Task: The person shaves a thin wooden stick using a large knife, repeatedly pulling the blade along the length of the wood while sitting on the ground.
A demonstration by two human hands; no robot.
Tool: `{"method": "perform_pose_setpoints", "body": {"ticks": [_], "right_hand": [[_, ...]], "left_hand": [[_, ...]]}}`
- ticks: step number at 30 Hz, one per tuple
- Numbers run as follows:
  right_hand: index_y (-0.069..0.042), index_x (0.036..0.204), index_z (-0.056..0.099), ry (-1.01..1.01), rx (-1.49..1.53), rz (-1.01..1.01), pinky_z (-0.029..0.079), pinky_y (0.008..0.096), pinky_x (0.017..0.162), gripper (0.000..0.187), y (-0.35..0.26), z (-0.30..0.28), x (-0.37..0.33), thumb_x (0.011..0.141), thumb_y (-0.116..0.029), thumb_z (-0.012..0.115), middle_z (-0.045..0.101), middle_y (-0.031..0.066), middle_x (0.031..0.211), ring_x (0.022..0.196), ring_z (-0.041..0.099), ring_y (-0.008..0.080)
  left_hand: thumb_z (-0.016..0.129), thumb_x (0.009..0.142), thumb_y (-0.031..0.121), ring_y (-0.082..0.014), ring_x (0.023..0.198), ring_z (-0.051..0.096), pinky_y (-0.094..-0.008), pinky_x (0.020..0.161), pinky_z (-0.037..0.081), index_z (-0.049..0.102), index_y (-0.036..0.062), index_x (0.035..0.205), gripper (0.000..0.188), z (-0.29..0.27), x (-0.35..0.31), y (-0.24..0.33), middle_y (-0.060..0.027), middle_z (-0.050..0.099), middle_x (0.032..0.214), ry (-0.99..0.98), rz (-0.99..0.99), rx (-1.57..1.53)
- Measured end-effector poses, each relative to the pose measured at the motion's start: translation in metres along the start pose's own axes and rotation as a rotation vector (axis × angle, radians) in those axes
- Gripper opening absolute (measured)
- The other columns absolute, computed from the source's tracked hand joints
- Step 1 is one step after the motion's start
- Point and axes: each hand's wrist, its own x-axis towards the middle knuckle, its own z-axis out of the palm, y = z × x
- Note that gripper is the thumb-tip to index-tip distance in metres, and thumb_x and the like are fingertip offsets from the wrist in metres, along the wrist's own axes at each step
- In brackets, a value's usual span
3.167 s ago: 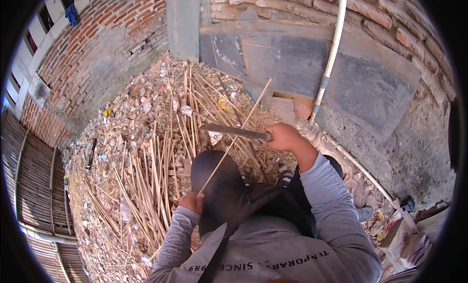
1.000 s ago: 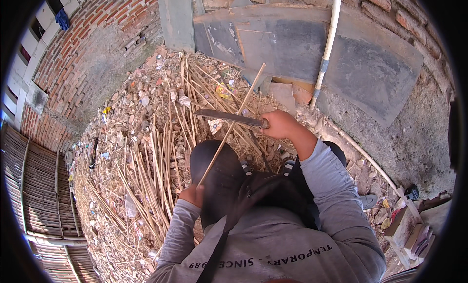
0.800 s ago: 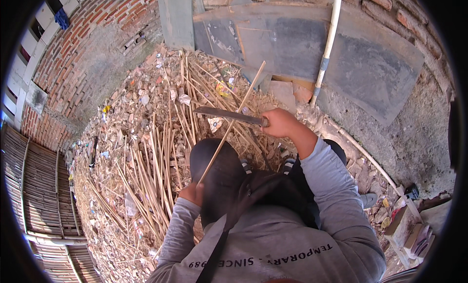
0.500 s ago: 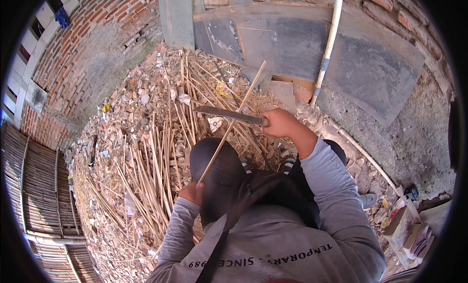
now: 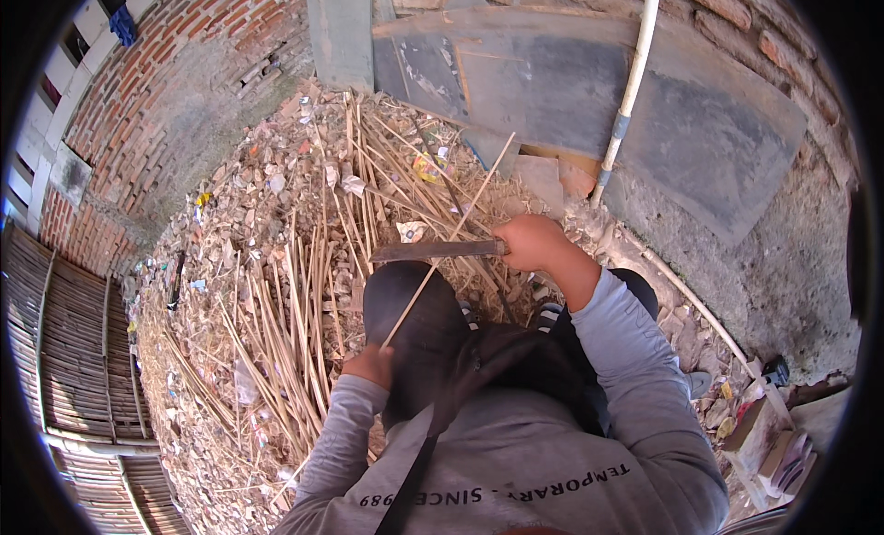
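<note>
A thin bamboo strip [image 5: 482, 193] slants from over my left knee toward the far right. Its near end is in my left hand [image 5: 370, 366], closed round it beside the knee. My right hand [image 5: 534, 244] grips the short handle of a machete [image 5: 419, 250]. The broad, dark blade points left and lies across the strip just beyond my left knee, hiding a short stretch of it. Whether the edge bites into the strip I cannot tell. More long bamboo strips [image 5: 295, 328] lie loosely bunched on the ground to the left and ahead.
Rubble and litter [image 5: 244, 190] cover the ground. A dark sheet panel [image 5: 552, 79] leans on the brick wall ahead, with a white pipe [image 5: 635, 75] standing before it. A bamboo slat screen [image 5: 78, 351] stands at far left. Several objects are stacked on a ledge [image 5: 750, 434] at right.
The machete blade has come nearer to me along the strip and turned more level. My right hand has lowered slightly. The strip's far end has dropped a little, while my left hand keeps its grip.
</note>
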Motion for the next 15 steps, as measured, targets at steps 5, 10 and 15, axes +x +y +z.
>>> {"method": "perform_pose_setpoints", "body": {"ticks": [5,10,15], "right_hand": [[-0.009,0.089,0.065,0.065,0.139,0.013,0.05,0.0469,0.073,0.022,0.026,0.023,0.014,0.07,-0.022,0.065,0.066,0.0149,0.084,0.085,0.063,0.0358],[-0.009,0.089,0.065,0.133,0.124,0.083,0.05,0.0466,0.072,0.023,0.028,0.021,0.015,0.07,-0.021,0.065,0.065,0.0153,0.084,0.086,0.063,0.0361],[-0.009,0.09,0.065,-0.031,0.113,-0.015,0.05,0.0461,0.073,0.025,0.006,0.018,0.009,0.069,-0.022,0.066,0.065,0.016,0.083,0.086,0.063,0.0361]], "left_hand": [[0.043,0.096,0.04,-0.0492,0.077,0.058,-0.0552,0.068,0.044,0.055,0.0025,0.088,0.041,0.0,0.0,-0.001,-0.0282,0.06,0.074,0.005,0.012,-0.054],[0.045,0.095,0.035,-0.049,0.082,0.06,-0.0536,0.076,0.048,0.058,-0.0001,0.09,0.038,-0.012,0.003,0.007,-0.0305,0.062,0.082,-0.092,-0.045,-0.039],[0.045,0.095,0.036,-0.049,0.082,0.06,-0.0535,0.074,0.048,0.058,0.0001,0.089,0.038,-0.011,0.002,0.003,-0.0304,0.062,0.08,-0.098,-0.007,-0.026]]}}
